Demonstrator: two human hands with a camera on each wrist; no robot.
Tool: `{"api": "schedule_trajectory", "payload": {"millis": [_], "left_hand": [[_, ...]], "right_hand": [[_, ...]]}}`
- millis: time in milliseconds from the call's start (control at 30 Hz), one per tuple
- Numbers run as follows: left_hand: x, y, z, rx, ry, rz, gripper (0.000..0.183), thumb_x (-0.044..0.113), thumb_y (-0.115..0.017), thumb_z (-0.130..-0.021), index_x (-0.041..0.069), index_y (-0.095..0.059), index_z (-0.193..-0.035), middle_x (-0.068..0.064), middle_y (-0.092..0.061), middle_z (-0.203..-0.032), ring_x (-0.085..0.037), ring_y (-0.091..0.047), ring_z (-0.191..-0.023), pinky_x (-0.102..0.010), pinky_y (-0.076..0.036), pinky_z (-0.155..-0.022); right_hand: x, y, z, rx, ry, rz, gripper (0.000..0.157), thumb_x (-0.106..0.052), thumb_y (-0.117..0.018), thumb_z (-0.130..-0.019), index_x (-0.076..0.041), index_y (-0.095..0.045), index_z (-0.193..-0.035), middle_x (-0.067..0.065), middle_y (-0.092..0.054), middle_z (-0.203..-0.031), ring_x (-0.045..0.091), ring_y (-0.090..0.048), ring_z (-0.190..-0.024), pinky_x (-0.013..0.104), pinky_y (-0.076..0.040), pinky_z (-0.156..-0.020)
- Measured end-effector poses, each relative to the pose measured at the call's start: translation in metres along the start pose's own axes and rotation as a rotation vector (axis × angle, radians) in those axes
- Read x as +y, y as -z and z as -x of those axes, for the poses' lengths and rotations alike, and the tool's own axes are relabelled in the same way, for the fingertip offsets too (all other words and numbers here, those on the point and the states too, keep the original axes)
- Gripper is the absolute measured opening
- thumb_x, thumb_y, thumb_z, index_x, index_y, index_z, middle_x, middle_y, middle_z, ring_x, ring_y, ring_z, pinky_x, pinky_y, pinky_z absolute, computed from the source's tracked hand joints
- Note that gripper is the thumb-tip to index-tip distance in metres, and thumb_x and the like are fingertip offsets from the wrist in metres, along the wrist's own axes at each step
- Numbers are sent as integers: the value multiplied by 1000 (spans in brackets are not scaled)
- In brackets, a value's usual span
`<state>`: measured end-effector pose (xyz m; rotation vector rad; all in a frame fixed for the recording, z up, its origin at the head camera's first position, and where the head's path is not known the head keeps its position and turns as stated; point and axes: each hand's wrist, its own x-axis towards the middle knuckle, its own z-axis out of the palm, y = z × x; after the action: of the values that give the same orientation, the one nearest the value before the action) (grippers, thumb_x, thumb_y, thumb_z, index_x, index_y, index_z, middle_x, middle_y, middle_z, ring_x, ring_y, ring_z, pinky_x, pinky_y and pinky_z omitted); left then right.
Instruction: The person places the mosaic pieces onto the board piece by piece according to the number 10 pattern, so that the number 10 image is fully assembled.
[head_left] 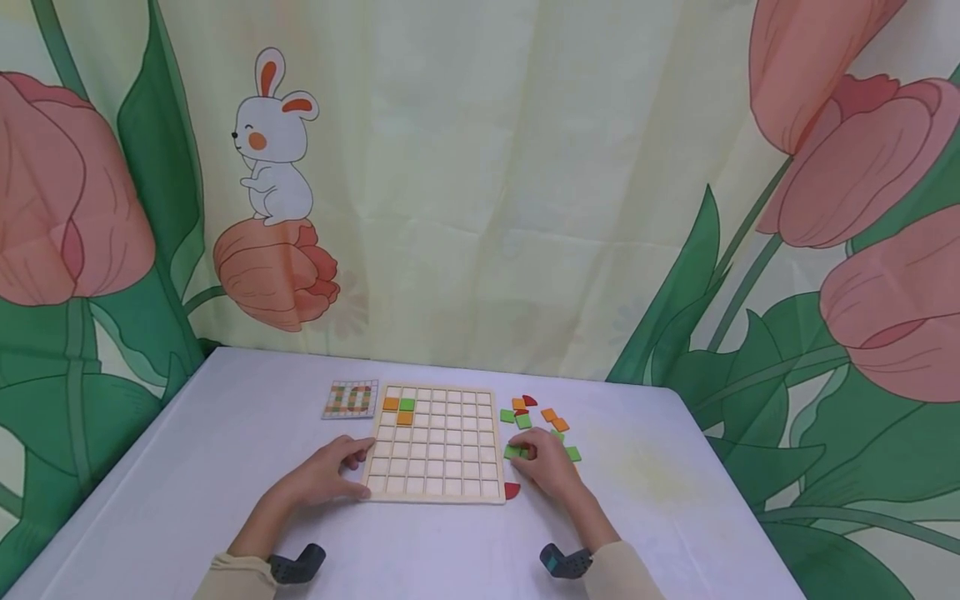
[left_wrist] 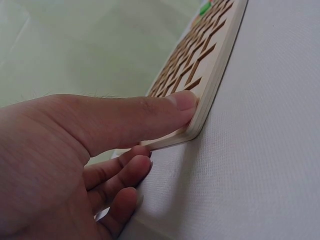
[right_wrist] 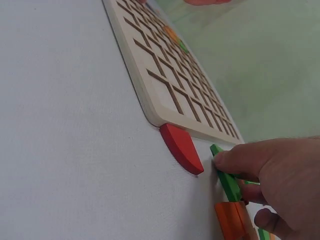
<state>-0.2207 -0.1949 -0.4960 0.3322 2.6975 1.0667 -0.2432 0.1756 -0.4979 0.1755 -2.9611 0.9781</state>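
A wooden grid board [head_left: 442, 500] lies on the table, with two orange square tiles [head_left: 405, 418] and a green square tile [head_left: 407, 404] in its upper left cells. My left hand [head_left: 327, 473] rests at the board's near left corner. Its straight thumb [left_wrist: 175, 107] presses on the rim, while the other fingers lie loosely beside the edge. Right of the board, my right hand [head_left: 550, 467] pinches a green tile [right_wrist: 227, 180] low over the table, thumb on its near side; the fingers behind are partly hidden. A red curved piece [right_wrist: 181, 148] touches the board's near right corner.
A pattern card [head_left: 350, 400] lies left of the board. Loose orange tiles [head_left: 555, 418], green tiles [head_left: 573, 453] and red curved pieces [head_left: 529, 401] are scattered to its right. A printed curtain [head_left: 487, 208] hangs behind the table.
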Motion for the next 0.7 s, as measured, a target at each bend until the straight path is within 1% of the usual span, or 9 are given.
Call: {"api": "schedule_trajectory", "payload": {"millis": [67, 167, 333, 467, 700], "left_hand": [[-1, 0, 0, 0, 1, 1, 87, 23, -88, -65, 9, -49, -141, 2, -50, -99, -14, -46, -94, -30, -40, -81], [-1, 0, -1, 2, 0, 5, 88, 23, -89, -64, 10, -49, -141, 2, -50, -99, -14, -46, -94, -30, -41, -81], [2, 1, -3, 5, 7, 9, 88, 23, -89, -64, 10, -49, -141, 1, -50, -100, -14, -47, -94, -32, -42, -82], [3, 1, -2, 2, 18, 8, 89, 23, -89, -64, 9, -49, -142, 1, -51, -100, -14, -48, -94, -33, -42, -82], [0, -2, -2, 7, 42, -2, 88, 23, -89, -63, 10, -50, -141, 2, -51, -99, -13, -47, -94, -31, -41, -81]], "right_hand": [[0, 0, 0, 5, -2, 3, 27, -18, -76, -82, -18, -73, -109, -1, -64, -104, 15, -51, -87, 24, -47, -70], [0, 1, -1, 16, -8, -5, 26, -19, -77, -82, -18, -73, -108, -2, -64, -101, 15, -51, -86, 24, -48, -69], [-4, 4, -3, 34, 10, -35, 23, -18, -77, -82, -19, -74, -104, -3, -60, -90, 15, -51, -82, 22, -47, -65], [-10, 5, -3, 37, 33, -45, 23, -20, -77, -82, -19, -74, -104, -3, -57, -84, 15, -52, -81, 21, -47, -63], [-25, 5, -5, 14, 60, -57, 23, -21, -77, -81, -19, -74, -104, 2, -59, -88, 14, -51, -74, 20, -45, -56]]}}
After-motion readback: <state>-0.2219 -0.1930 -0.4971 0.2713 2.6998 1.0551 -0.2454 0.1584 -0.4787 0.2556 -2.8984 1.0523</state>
